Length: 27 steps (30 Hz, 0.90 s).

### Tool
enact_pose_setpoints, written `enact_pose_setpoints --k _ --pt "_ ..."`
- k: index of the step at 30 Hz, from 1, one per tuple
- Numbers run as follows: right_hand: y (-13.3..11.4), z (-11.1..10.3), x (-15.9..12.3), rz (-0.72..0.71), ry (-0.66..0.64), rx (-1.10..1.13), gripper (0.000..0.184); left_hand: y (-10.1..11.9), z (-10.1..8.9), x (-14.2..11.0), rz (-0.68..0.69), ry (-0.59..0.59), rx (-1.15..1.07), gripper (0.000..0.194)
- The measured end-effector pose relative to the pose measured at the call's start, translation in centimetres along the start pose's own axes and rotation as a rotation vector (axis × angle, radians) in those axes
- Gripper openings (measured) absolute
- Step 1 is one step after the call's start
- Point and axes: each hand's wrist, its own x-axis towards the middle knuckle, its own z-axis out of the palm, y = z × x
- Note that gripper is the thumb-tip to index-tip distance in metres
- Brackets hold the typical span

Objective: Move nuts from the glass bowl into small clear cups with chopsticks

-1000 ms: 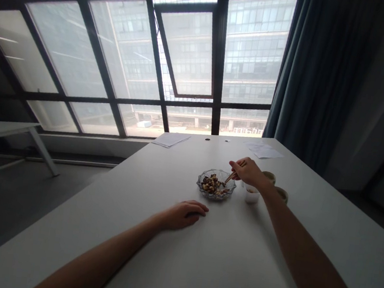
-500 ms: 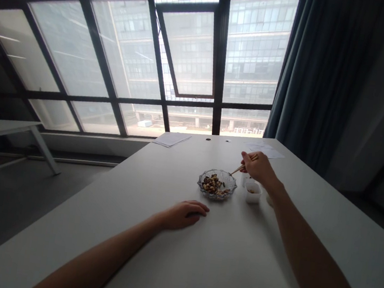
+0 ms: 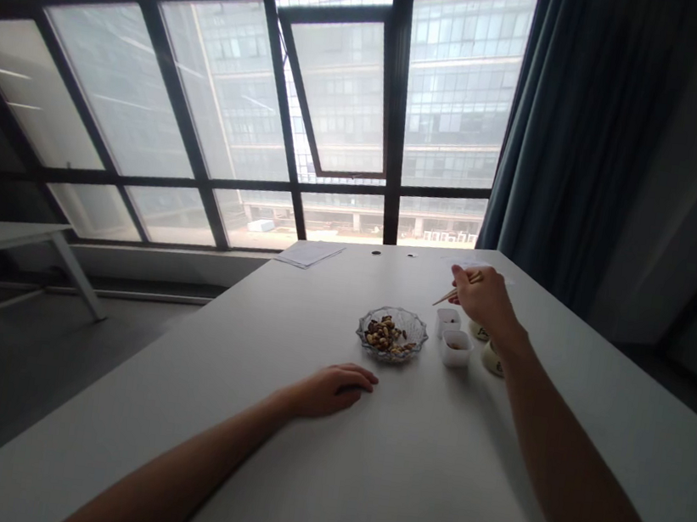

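My right hand [image 3: 483,298] holds a pair of wooden chopsticks [image 3: 445,297], raised above the far side of two small white containers. Their tips point left and down, and I see nothing between them. Below is the farther white container [image 3: 447,320] with a small dark bit inside; the nearer white container [image 3: 456,350] holds some brownish pieces. To their left stands a scalloped glass bowl [image 3: 363,345] with mixed nuts [image 3: 385,334] in it. My left hand [image 3: 335,389] lies on the table in front of the bowl, fingers loosely extended, holding nothing.
Two cream-coloured round pots [image 3: 492,359] with dark markings stand right of the white containers, partly hidden by my right forearm. Paper sheets [image 3: 309,254] lie at the far left of the white table [image 3: 289,322]. Behind are windows and a dark blue curtain [image 3: 553,168].
My right hand has moved right and slightly up, carrying the chopstick tips from the bowl's rim to above the farther white container. The cream pots show more. My left hand stays put.
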Motion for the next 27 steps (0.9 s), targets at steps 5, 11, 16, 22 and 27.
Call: enact_pose_setpoints --k 5,11,16,22,27 --pt "-0.4 1.8 -0.6 0.073 -0.242 0.183 0.037 0.0 0.1 0.7 -0.002 0.003 0.002 0.028" --pt "0.6 4.2 -1.1 0.071 -0.345 0.092 0.038 0.8 0.1 0.9 0.003 0.015 -0.004 0.029" --pt "1.1 4.9 -1.3 0.042 -0.318 0.071 0.041 0.9 0.1 1.0 0.002 0.011 -0.005 0.028" --pt "0.6 4.4 -1.3 -0.014 -0.274 -0.011 0.044 1.3 -0.1 0.9 -0.012 0.006 0.004 0.028" --pt "-0.2 3.5 -1.2 -0.059 -0.24 -0.013 0.045 1.3 -0.1 0.7 -0.012 0.008 -0.002 0.028"
